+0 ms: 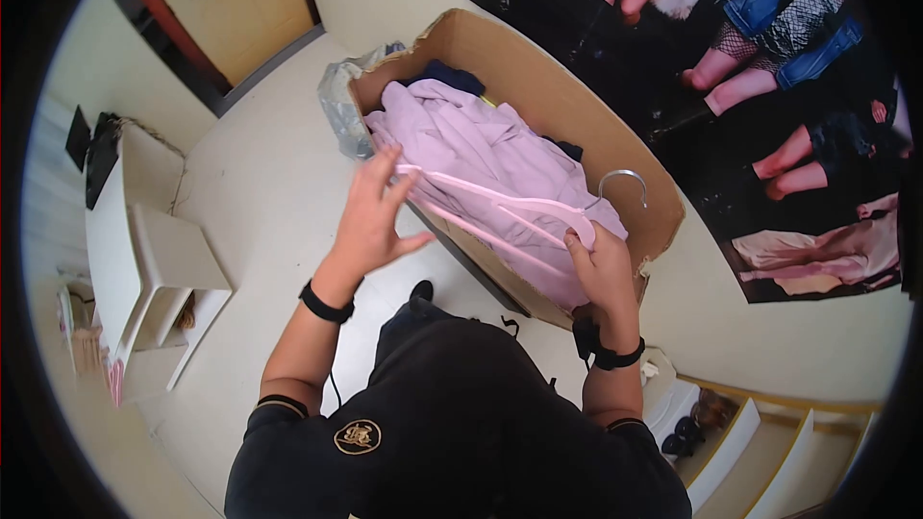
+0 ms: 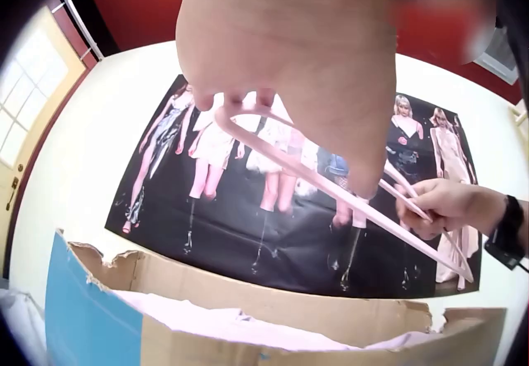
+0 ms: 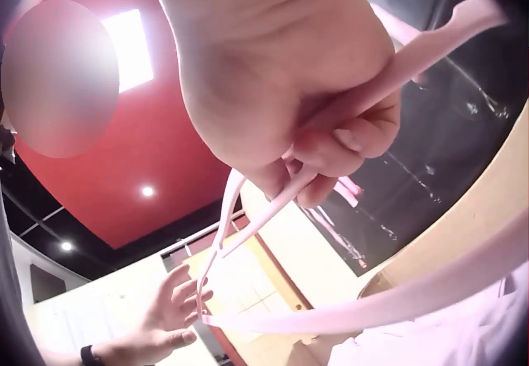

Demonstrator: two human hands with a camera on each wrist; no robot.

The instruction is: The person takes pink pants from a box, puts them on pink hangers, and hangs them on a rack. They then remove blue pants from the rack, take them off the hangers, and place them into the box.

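A pink clothes hanger (image 1: 538, 204) with a metal hook (image 1: 627, 173) is held over a cardboard box (image 1: 577, 106). My right hand (image 1: 608, 269) grips it near one end, with fingers curled round the pink bar in the right wrist view. At the hanger's other end is my left hand (image 1: 365, 216), its fingers spread and thumb held apart. The fingertips overlap the hanger's corner (image 2: 227, 119) in the left wrist view. Below the hanger, a heap of light lilac cloth (image 1: 471, 135) fills much of the box, with dark cloth (image 1: 447, 75) at its far end.
A grey plastic bag (image 1: 341, 106) hangs over the box's far left end. On the wall behind is a large poster (image 1: 769, 115). White furniture (image 1: 159, 250) stands on the left, and a shelf unit (image 1: 769, 452) at lower right. A door (image 1: 240, 19) is at the back.
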